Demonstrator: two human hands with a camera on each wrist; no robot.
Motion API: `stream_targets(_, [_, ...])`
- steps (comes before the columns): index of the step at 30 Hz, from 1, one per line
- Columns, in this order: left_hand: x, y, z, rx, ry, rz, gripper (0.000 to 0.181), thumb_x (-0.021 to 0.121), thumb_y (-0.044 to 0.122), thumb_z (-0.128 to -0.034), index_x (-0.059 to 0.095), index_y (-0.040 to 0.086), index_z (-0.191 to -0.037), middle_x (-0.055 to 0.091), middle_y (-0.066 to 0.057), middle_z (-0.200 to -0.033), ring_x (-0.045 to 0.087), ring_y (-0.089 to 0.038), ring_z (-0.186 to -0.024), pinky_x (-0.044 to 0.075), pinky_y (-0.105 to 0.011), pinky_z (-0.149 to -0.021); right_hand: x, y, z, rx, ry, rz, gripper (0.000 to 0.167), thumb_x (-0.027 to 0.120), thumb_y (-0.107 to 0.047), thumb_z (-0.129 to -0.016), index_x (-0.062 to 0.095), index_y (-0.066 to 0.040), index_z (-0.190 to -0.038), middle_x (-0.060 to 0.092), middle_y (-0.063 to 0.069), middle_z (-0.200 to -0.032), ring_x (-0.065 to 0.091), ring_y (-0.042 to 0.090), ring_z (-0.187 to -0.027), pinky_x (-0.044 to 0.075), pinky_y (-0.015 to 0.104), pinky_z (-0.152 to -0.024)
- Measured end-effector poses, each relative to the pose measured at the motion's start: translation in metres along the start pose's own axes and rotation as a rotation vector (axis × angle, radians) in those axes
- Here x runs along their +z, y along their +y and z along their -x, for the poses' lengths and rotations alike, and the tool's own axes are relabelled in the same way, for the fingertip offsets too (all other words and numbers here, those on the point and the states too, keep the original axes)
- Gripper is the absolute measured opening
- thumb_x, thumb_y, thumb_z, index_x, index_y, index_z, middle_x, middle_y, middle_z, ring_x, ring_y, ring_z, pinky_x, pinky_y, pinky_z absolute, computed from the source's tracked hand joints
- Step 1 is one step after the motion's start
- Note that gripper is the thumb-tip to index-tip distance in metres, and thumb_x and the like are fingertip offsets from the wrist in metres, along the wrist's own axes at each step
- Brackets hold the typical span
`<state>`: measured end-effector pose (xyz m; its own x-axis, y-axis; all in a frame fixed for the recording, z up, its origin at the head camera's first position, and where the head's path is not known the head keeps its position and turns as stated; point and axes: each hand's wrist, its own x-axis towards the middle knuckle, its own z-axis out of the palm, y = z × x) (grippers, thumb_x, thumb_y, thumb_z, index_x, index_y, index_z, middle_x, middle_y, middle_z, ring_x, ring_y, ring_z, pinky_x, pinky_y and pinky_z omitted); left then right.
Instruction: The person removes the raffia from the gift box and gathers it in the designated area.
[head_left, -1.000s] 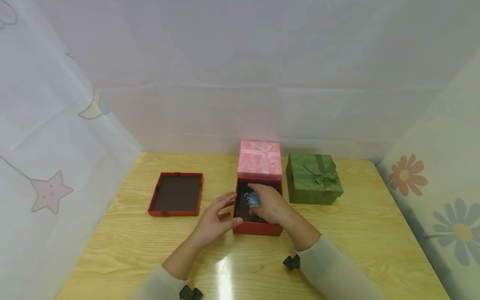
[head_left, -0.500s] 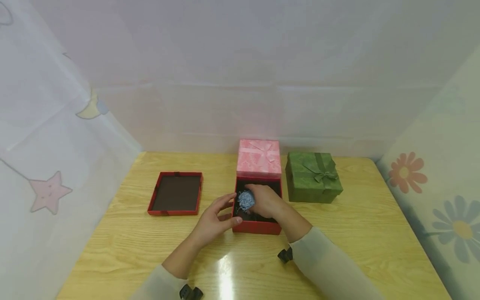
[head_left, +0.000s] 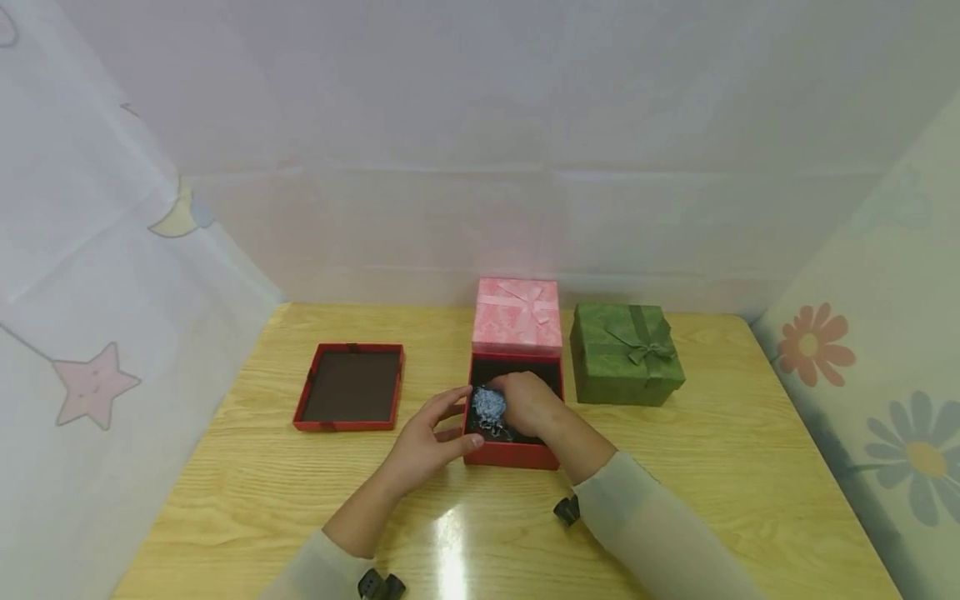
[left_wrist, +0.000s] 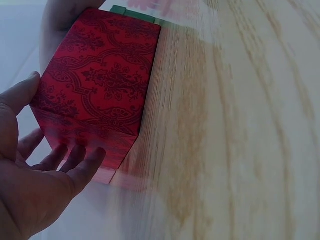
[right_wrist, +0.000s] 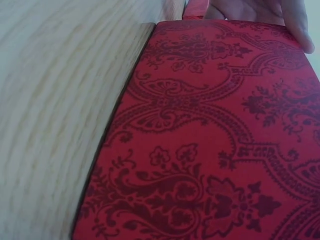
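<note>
A red patterned box (head_left: 517,455), lidless and dark inside, stands before me on the wooden table. Inside its left part is a clump of blue shredded paper (head_left: 489,407), with loose strands trailing toward the near wall. My right hand (head_left: 531,406) reaches into the box and grips the clump from the right; most of its fingertips are hidden. My left hand (head_left: 425,446) rests with spread, relaxed fingers against the box's left side, thumb at the near corner. The left wrist view shows the left hand's fingers (left_wrist: 86,169) beside the red box wall (left_wrist: 95,75).
A red-rimmed lid (head_left: 347,426) with a dark inside lies upturned on the left. Directly behind the red box is a pink box (head_left: 517,310) with a bow. A green bow-tied box (head_left: 622,367) stands to the right. Printed cloth (head_left: 420,225) hangs behind the table.
My right hand has shifted slightly left inside the box, bringing the blue shredded paper toward the left wall, where its strands spread more. The left hand stays in place.
</note>
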<state>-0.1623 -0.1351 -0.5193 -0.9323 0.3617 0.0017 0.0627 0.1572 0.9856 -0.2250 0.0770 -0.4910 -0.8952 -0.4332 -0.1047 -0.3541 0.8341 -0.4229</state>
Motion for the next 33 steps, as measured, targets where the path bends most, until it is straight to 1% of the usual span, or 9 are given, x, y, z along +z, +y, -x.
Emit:
stream_targets(7, [-0.001,-0.002,0.0,-0.002,-0.003,-0.001,0.077,0.085,0.025,-0.0896,0.047,0.022,-0.157,0.042,0.003,-0.158,0.047,-0.031,-0.142,0.048,-0.051,-0.11,-0.002,-0.001,0.001,0.01,0.009,-0.043,0.052,0.072,0.007,-0.08,0.078,-0.018,-0.124,0.075,0.004,-0.12,0.068,0.027,-0.114,0.055,0.044,-0.097])
stream_targets(12, [-0.001,-0.002,0.0,-0.013,-0.004,-0.008,0.078,0.085,0.029,-0.0893,0.047,0.024,-0.157,0.042,0.004,-0.158,0.047,-0.03,-0.142,0.048,-0.051,-0.11,-0.005,-0.002,0.003,0.012,0.006,-0.084,0.048,0.068,0.007,-0.083,0.078,-0.018,-0.124,0.075,0.004,-0.119,0.067,0.023,-0.107,0.056,0.041,-0.091])
stream_targets(15, [-0.001,-0.002,0.0,-0.019,-0.003,-0.01,0.078,0.086,0.03,-0.0888,0.047,0.025,-0.157,0.043,0.004,-0.158,0.047,-0.03,-0.142,0.048,-0.051,-0.11,-0.008,-0.003,0.006,0.009,0.018,-0.1,0.048,0.066,0.007,-0.084,0.078,-0.017,-0.123,0.075,0.005,-0.119,0.067,0.022,-0.105,0.056,0.04,-0.088])
stream_targets(20, [0.0,-0.002,0.0,-0.022,-0.002,-0.008,0.077,0.086,0.03,-0.0888,0.048,0.028,-0.156,0.043,0.004,-0.157,0.046,-0.029,-0.142,0.048,-0.051,-0.11,-0.013,-0.005,0.012,-0.007,0.036,-0.096,0.049,0.065,0.007,-0.084,0.077,-0.017,-0.124,0.075,0.005,-0.12,0.067,0.024,-0.111,0.057,0.042,-0.091])
stream_targets(25, [0.0,-0.003,0.0,-0.017,-0.003,0.0,0.076,0.085,0.03,-0.0889,0.049,0.032,-0.155,0.044,0.004,-0.156,0.046,-0.028,-0.142,0.047,-0.051,-0.111,-0.02,-0.006,0.017,-0.006,0.052,-0.118,0.051,0.065,0.007,-0.084,0.076,-0.018,-0.127,0.074,0.004,-0.123,0.066,0.025,-0.118,0.056,0.044,-0.096])
stream_targets(33, [0.001,-0.003,0.001,-0.005,0.009,0.014,0.076,0.086,0.029,-0.0883,0.049,0.034,-0.154,0.046,0.001,-0.155,0.045,-0.031,-0.142,0.045,-0.054,-0.112,-0.035,-0.003,0.025,-0.024,0.113,-0.145,0.051,0.069,0.005,-0.082,0.075,-0.015,-0.129,0.073,0.004,-0.126,0.066,0.024,-0.117,0.055,0.045,-0.099])
